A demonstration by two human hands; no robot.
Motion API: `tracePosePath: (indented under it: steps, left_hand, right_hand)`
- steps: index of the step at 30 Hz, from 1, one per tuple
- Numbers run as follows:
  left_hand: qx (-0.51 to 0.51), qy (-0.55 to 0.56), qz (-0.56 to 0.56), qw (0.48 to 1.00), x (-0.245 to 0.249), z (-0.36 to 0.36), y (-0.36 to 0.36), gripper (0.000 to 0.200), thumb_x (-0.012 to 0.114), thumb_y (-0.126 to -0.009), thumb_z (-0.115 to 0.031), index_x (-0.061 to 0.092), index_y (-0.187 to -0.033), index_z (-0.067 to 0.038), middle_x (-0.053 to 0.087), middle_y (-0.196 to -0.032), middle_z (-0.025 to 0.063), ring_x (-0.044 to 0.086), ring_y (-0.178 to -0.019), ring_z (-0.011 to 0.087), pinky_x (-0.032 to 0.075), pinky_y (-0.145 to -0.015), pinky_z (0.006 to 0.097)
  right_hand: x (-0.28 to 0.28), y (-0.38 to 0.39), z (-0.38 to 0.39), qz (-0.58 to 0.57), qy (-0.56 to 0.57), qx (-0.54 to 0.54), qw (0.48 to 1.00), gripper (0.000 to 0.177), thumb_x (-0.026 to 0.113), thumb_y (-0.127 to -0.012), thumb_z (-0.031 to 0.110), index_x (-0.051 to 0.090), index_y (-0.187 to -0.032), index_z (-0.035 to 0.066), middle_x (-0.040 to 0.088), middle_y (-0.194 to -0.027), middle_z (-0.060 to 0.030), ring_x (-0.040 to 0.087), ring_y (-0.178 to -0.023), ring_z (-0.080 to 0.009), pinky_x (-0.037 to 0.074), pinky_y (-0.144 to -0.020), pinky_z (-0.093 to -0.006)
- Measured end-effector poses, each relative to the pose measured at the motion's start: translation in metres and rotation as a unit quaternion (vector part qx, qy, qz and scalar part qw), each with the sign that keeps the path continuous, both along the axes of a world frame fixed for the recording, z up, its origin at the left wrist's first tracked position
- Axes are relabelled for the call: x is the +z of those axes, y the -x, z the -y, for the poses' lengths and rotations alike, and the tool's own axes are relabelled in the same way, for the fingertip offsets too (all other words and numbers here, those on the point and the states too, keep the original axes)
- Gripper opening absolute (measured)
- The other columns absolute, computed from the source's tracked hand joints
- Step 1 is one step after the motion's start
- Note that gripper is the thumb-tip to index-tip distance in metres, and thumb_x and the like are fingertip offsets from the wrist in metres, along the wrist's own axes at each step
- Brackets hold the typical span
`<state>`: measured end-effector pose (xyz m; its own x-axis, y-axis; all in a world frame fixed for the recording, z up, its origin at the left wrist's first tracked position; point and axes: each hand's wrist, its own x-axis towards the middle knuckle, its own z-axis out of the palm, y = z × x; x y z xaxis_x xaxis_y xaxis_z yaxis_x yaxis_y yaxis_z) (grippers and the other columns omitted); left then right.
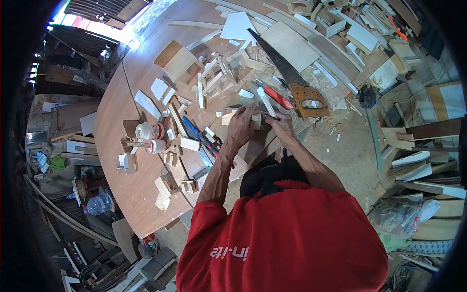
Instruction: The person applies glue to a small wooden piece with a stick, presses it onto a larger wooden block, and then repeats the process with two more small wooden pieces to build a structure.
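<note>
My left hand (241, 127) is closed around a small wooden block (256, 121) over the near edge of the workbench. Close beside it, my right hand (281, 129) has its fingers bent in at the lower end of a narrow white strip (266, 101). The strip points up and away from me. Both hands nearly meet, and their fingertips are partly hidden. A red-handled tool (278, 97) lies just beyond my right hand. Next to it rests a handsaw (292, 82) with a wooden handle. Pale wood blocks (227, 117) sit against my left hand's far side.
Two white jars (150, 131) stand left on the workbench (114, 104). A blue tool (191, 127) lies between them and my left arm. Small wooden assemblies (216, 75) and offcuts cover the far side. Boards (423, 165) are stacked at right.
</note>
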<state>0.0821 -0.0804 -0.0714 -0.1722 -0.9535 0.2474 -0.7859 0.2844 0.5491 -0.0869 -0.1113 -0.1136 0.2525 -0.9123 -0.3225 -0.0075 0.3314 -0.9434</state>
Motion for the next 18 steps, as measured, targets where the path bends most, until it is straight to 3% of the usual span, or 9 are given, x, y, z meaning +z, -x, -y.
tracePosePath:
  steps: [18]
  left_hand:
    - [0.007,0.007,0.016,1.000,-0.0003,0.0000,0.0000,0.058,0.061,-0.060,0.001,0.056,-0.118,-0.002,0.064,-0.105,0.0181,0.058,-0.102,0.0361,0.041,-0.096,0.0438]
  right_hand:
    - [0.0088,0.0024,-0.0003,-0.008,-0.015,0.015,1.000,0.028,0.068,-0.077,0.018,0.072,-0.100,0.002,0.065,-0.081,-0.0024,0.054,-0.074,-0.0110,0.044,-0.070,-0.0271]
